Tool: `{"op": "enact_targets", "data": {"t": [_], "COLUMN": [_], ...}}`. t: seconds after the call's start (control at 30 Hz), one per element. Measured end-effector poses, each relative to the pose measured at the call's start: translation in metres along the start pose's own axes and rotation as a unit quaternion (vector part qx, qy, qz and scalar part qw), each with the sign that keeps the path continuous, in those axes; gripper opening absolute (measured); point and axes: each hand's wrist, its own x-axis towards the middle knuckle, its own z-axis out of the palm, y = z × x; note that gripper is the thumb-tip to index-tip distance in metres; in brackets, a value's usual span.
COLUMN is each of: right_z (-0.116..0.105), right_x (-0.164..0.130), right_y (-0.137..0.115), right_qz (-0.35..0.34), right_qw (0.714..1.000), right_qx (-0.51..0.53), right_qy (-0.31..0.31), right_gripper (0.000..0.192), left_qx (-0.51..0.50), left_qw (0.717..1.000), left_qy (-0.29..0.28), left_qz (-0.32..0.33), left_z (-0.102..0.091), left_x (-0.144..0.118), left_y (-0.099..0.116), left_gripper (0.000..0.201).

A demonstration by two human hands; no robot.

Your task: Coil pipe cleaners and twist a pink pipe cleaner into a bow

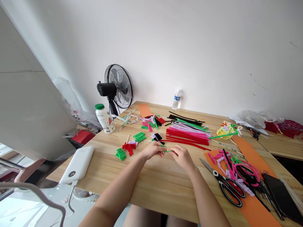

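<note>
Pinching a short green fuzzy pipe-cleaner piece [167, 151] between left hand [153, 149] and right hand [181, 156], fingers closed on it, mid-desk | small coiled red and green pieces [129, 147] lie finished nearby | long straight pipe-cleaner bundle [188, 134] near far edge remains uncut.

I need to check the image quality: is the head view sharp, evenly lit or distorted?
Head view: soft, even light, with faint shadows under the left hand and right hand; the green pipe cleaner between them looks small and slightly soft; wide-angle distortion bends the table edges; bottom left is overexposed.
</note>
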Motion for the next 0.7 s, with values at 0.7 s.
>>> {"op": "enact_targets", "data": {"t": [0.7], "right_z": [0.0057], "right_x": [0.0000], "right_y": [0.0012], "right_qz": [-0.023], "right_qw": [0.998], "right_qx": [0.036], "right_qy": [0.047], "right_gripper": [0.021], "left_qx": [0.049], "left_qw": [0.999], "left_qy": [-0.021], "left_qz": [0.011], "left_z": [0.0062], "left_x": [0.0000], "left_y": [-0.0029], "left_gripper": [0.033]}}
